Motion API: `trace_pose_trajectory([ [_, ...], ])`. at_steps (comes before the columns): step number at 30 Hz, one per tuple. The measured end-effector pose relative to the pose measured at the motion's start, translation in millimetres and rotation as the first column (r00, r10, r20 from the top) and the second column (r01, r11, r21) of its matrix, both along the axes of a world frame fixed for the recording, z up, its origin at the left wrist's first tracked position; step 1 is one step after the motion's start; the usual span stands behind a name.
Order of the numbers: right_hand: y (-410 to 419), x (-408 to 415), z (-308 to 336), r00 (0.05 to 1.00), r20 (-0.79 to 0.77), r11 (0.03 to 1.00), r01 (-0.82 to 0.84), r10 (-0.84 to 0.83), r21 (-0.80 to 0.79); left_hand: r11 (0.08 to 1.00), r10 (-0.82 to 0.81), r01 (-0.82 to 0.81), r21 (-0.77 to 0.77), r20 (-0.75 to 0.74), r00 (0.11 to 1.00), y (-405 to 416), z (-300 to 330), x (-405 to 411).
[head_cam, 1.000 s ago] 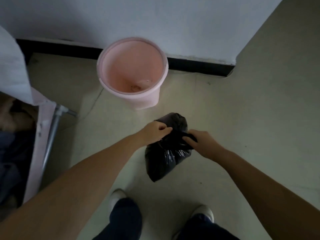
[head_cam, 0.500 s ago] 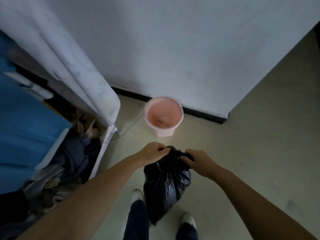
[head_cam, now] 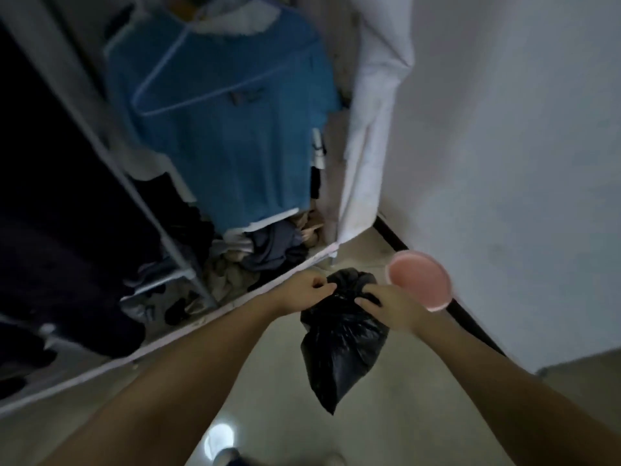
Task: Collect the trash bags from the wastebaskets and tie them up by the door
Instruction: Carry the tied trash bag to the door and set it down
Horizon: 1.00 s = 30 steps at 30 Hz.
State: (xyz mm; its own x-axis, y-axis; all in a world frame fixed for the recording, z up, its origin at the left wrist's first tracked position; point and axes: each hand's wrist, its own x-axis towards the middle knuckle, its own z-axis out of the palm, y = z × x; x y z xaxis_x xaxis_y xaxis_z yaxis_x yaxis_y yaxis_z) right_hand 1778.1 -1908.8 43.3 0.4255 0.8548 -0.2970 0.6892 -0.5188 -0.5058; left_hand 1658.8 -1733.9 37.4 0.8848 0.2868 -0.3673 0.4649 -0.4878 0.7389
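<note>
The black bag (head_cam: 339, 344) is held up off the floor, just left of the pink bin (head_cam: 420, 280). Its bunched top is pinched shut by the left hand (head_cam: 307, 290) and right hand (head_cam: 389, 309), fingers clamped on it (probably so nothing spills).

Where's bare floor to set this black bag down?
Bare floor lies under the black trash bag, between the wardrobe's bottom rail and the baseboard. It is crowded left, where clothes pile inside the wardrobe, and the pink wastebasket fills the wall side.
</note>
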Motion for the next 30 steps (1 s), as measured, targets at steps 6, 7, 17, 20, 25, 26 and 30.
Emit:
trace_pose_trajectory([
  [6,104,-116,17,0.926,-0.037,0.927,-0.375,0.375,0.009,0.941,0.338,-0.338,0.036,-0.003,0.941,48,17,-169],
  [7,121,-144,18,0.901,-0.032,0.902,-0.432,0.432,0.012,0.918,0.396,-0.395,0.040,-0.007,0.918,53,17,-205],
  [17,239,-517,26,0.548,-0.018,0.548,-0.834,0.836,0.055,0.563,0.821,-0.813,0.151,0.008,0.570,52,23,-609],
  [20,261,-617,37,0.444,0.035,0.440,-0.894,0.895,0.083,0.449,0.885,-0.875,0.182,0.048,0.464,44,39,-705],
  [25,287,-755,51,0.285,0.069,0.279,-0.957,0.956,0.084,0.293,0.942,-0.929,0.228,0.094,0.321,35,59,-828],
  [26,291,-780,52,0.252,0.069,0.247,-0.966,0.965,0.076,0.264,0.952,-0.936,0.233,0.092,0.292,34,59,-852],
  [30,318,-877,49,0.103,0.094,0.098,-0.994,0.990,0.054,0.155,0.981,-0.953,0.259,0.076,0.180,39,51,-940],
])
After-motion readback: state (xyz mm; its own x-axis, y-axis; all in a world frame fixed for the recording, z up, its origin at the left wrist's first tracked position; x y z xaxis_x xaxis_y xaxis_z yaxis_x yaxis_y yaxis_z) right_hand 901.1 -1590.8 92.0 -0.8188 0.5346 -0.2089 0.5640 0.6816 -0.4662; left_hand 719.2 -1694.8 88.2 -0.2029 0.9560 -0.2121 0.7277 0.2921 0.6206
